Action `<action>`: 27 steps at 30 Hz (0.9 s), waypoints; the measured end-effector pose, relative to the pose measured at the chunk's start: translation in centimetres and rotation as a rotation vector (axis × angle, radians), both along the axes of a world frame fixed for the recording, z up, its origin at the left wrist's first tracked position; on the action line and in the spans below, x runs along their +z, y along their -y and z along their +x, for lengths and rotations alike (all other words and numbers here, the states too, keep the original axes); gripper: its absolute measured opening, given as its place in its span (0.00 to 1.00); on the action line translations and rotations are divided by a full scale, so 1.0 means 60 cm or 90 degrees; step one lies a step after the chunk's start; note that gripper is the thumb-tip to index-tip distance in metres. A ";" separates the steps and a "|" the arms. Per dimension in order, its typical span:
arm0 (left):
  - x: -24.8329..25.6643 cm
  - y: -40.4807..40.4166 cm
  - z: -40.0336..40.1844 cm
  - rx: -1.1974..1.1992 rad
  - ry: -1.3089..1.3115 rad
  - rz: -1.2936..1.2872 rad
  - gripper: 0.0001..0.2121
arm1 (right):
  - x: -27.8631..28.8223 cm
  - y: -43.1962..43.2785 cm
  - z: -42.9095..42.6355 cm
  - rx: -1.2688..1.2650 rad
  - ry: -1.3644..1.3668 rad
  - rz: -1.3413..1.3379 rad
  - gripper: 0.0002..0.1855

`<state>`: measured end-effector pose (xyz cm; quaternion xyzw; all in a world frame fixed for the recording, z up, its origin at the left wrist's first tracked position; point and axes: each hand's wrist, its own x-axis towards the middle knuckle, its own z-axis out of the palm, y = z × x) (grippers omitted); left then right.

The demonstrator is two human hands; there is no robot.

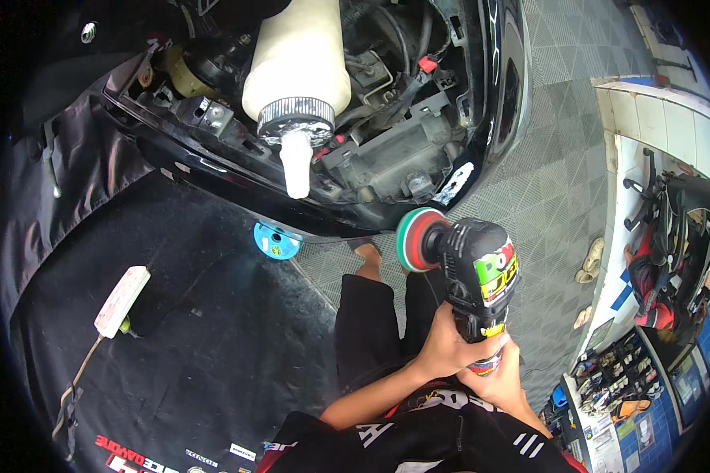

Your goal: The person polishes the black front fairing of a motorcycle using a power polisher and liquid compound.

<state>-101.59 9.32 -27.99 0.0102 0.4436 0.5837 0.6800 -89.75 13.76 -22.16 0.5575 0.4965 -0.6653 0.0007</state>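
My left hand [448, 350] and my right hand [492, 373] are both wrapped around the lower body of a black handheld polisher [479, 266] with colourful stickers. Its round pad [417, 239], banded green, white and red, faces left, just below the corner of the black car's body edge [331, 222]. A white smear of paste [454, 184] lies on that glossy edge, a little above the pad. Over the engine bay, a large cream squeeze bottle [299, 59] points its white nozzle [296, 168] downward; its upper end is cut off by the frame.
A black printed sheet [213, 366] covers the floor at left, with a white power strip [122, 301] and its cord. A blue spool [266, 241] is under the car's edge. Grey floor tiles [544, 236], sandals [591, 260], a shoe rack [618, 372] and another person [654, 290] are at right.
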 end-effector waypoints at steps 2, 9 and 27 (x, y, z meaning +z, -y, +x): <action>-0.002 0.010 -0.002 -0.011 -0.018 0.001 0.22 | -0.005 0.016 0.004 -0.052 -0.004 -0.046 0.40; -0.014 0.024 -0.004 -0.091 -0.027 -0.028 0.24 | -0.030 0.029 0.020 -0.043 -0.012 -0.009 0.36; -0.067 0.089 -0.049 -0.307 0.205 0.063 0.41 | -0.076 0.125 0.063 -0.084 -0.138 -0.198 0.48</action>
